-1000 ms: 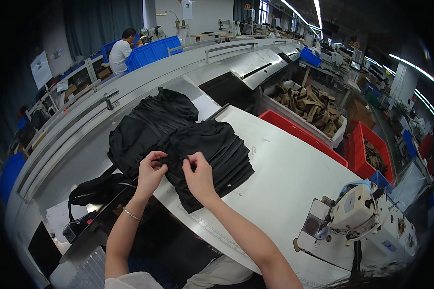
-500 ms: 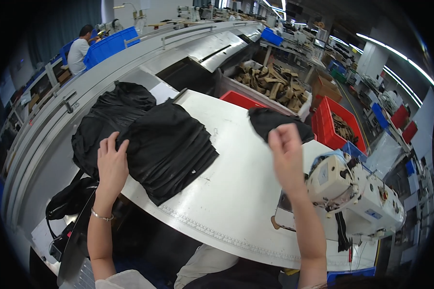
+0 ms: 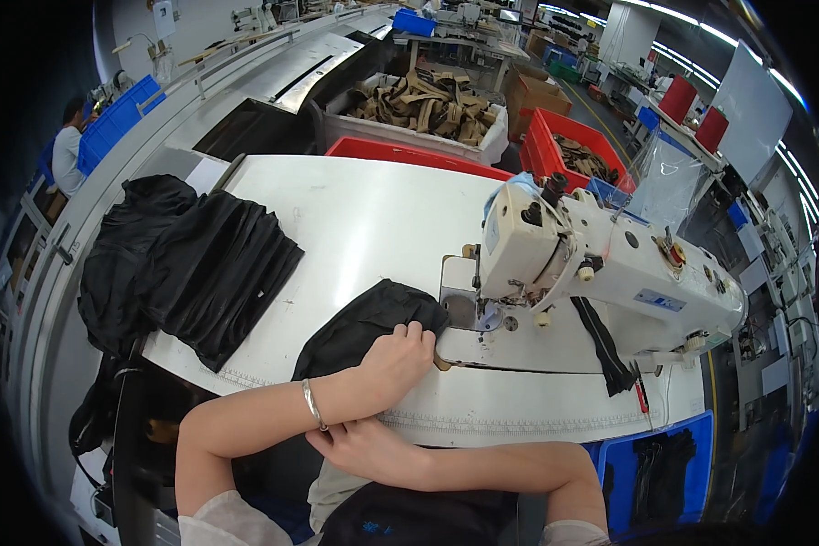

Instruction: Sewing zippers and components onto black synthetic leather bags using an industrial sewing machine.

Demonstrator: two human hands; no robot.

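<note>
A piece of black cloth lies on the white table just left of the sewing machine's needle plate. My left hand, with a bracelet at its wrist, has its fingers curled down on the cloth's right part, gripping it. Crossing beneath the left wrist, my right hand is at the table's front edge, its fingers bent and partly covered; what they hold is hidden. A white sewing machine stands to the right of the cloth. Further left, a stack of black cloth pieces rests on the table.
A black strip and red-handled snips lie beside the machine. A blue bin with black pieces stands at lower right. Beyond the table are red crates and a white bin of tan strips. A person sits far left.
The black cloth has come from the table's far side to beside the needle plate. My left hand has left the stack and moved right onto it; my right hand has come back under my left wrist.
</note>
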